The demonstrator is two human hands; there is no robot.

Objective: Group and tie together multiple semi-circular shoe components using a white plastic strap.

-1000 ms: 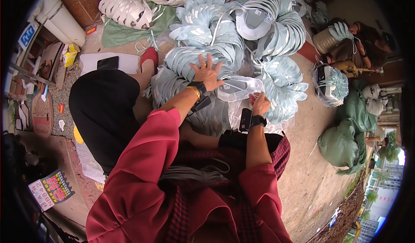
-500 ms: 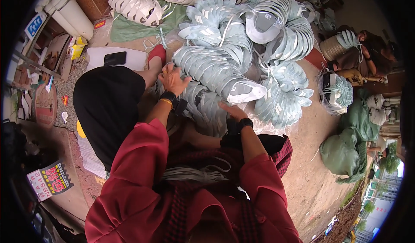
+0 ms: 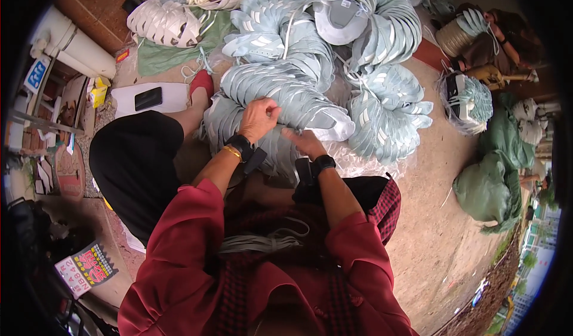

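Observation:
Long bundles of pale blue shoe uppers, nested one in another, lie in front of me. My left hand (image 3: 260, 120) is over the gap between the upper bundle (image 3: 271, 91) and the lower bundle (image 3: 221, 124). Its fingers are curled in, and whatever they pinch is too small to make out. Close beside it, my right hand (image 3: 305, 142) is at the lower bundle's right end, thumb side toward the left hand. Its fingers are drawn together and partly hidden, so what they hold cannot be made out.
More blue bundles (image 3: 391, 112) are heaped beyond, with cream bundles (image 3: 164, 24) on green cloth. A phone (image 3: 148, 99) lies on white sheet material at left. Green sacks (image 3: 486, 189) stand at right. Another person (image 3: 507, 40) sits far right beside a bundle. Grey laces (image 3: 262, 242) rest on my lap.
My left hand has come nearer, toward my right hand, and its spread fingers have curled in. My right hand has moved slightly left. The whole view has shifted a little.

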